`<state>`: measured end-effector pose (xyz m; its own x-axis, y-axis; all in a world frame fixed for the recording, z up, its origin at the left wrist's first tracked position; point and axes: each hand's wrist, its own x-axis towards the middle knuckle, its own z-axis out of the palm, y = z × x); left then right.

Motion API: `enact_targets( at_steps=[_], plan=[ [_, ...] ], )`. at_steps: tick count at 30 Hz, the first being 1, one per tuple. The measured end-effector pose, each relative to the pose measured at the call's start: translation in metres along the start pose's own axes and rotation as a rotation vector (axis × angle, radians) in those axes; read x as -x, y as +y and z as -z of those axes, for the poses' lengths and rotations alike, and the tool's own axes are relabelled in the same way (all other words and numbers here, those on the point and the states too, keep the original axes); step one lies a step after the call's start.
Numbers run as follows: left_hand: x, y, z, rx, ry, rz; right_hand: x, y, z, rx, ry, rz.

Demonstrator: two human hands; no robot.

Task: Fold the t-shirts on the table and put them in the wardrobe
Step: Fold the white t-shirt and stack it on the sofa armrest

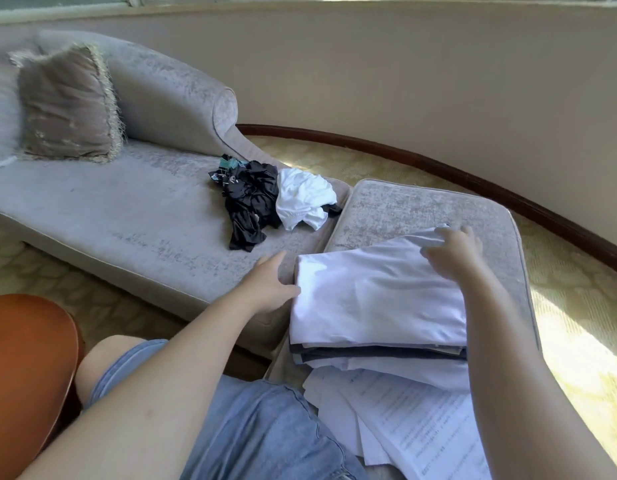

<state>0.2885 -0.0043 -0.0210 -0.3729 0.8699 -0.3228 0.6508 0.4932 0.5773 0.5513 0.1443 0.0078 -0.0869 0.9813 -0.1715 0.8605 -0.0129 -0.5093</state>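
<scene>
Denim shorts; right hand pinches smooth, folded white t-shirt.

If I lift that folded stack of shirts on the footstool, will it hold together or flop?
Probably floppy: the folded stack is soft cloth, its top layer rumpled. Layers may slide apart unless supported underneath. Loose papers at its near edge could shift.

Bare forearms without sleeves, light blue denim shorts with stitched hems, bare knee
</scene>
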Motion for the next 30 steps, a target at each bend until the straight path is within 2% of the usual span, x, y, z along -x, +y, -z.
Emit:
enact_targets(
  at_steps=[5,13,19,23,30],
  plan=[
    [0.004,-0.009,0.038,-0.111,0.196,0.003,0.003,-0.051,-0.008,-0.067,-0.078,0.177],
    [-0.009,-0.021,0.086,-0.274,0.353,0.016,0.002,-0.135,-0.043,0.101,-0.185,0.382],
    [-0.024,-0.041,0.108,-0.295,0.382,0.096,-0.025,-0.186,-0.076,0.180,-0.292,0.470],
    [-0.040,-0.057,0.119,-0.297,0.408,0.137,-0.050,-0.214,-0.100,0.282,-0.295,0.499],
    [-0.072,-0.097,0.115,-0.260,0.339,0.202,-0.098,-0.227,-0.170,0.522,-0.399,0.546]
  ],
)
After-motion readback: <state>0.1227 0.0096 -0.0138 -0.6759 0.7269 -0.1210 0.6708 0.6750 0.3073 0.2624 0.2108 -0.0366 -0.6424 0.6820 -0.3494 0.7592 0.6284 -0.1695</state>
